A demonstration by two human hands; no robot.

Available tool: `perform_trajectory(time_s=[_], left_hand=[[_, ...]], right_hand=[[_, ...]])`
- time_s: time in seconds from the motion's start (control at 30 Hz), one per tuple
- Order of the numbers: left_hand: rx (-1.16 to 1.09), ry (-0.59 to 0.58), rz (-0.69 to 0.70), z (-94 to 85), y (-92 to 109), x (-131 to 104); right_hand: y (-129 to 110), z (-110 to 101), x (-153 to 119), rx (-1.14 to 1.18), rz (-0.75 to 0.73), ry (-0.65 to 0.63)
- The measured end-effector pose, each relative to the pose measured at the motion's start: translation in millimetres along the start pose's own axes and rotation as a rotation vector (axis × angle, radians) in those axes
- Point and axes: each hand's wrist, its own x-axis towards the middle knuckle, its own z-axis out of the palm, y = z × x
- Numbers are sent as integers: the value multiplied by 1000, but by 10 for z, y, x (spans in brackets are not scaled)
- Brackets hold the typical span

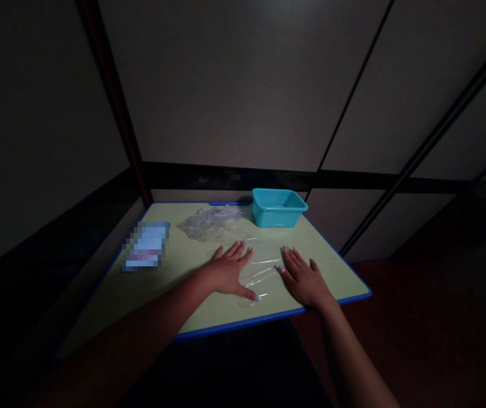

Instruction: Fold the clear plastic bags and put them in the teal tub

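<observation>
A clear plastic bag or sheet (pixel 263 262) lies flat on the pale yellow-green tabletop (pixel 200 314), with shiny creases between my hands. My left hand (pixel 231 272) rests palm down on its left side, fingers spread and thumb stretched toward the near edge. On the right side my right hand (pixel 304 279) is also palm down, fingers extended and thumb apart. Neither hand grips anything. Beyond my left hand sits a crumpled heap of clear plastic (pixel 211 222). Whether the heap and the flat plastic are joined is hard to tell.
An open turquoise bin (pixel 277 216) stands at the table's back right. At the left edge lies a flat, blurred-out rectangular object (pixel 147 246). The table has a blue rim (pixel 234 327). Pale panels (pixel 234 85) with dark strips rise behind it.
</observation>
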Motion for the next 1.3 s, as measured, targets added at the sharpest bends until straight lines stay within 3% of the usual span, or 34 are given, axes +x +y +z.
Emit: perform_trajectory(time_s=[0.2, 0.43, 0.57, 0.73, 0.9, 1.1, 1.3], left_hand=[[18, -31, -30, -32, -198, -157], [-6, -28, -79, -41, -235, -187], [-26, 100, -49, -140, -188, -190], [-65, 255, 29, -246, -133, -195], [-73, 112, 62, -203, -171, -207], [-65, -42, 40, -178, -170, -214], [-60, -62, 7, -159, -170, -210]], right_hand=[[-5, 4, -6, 3, 8, 4], [0, 14, -17, 4, 3, 18], [25, 32, -41, 65, 0, 94], [94, 55, -88, 168, -59, 329], [24, 1, -245, 260, -231, 445], [-212, -3, -558, 207, -440, 358], [-350, 1, -797, 194, -548, 234]])
